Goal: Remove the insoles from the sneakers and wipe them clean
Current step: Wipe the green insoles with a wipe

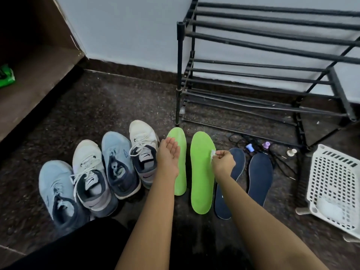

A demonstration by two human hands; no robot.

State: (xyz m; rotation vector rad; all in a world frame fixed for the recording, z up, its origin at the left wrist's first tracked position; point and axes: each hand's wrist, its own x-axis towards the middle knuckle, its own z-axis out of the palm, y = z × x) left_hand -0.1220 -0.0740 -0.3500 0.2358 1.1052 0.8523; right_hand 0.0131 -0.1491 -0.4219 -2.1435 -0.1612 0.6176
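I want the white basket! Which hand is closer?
Right. The right hand is by a green insole, nearer the basket; the left hand is farther, beside the sneakers.

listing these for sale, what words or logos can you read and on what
"AIR MAX", upside down and blurry, so likely: tongue of the far white sneaker.
Swoosh logo, no words: tongue of the near white sneaker.
White mark on the dark insole: too small.
Green packet: too blurred.

Left hand (169,151) flat, palm-up; right hand (224,162) with fingers (219,154) pinching.
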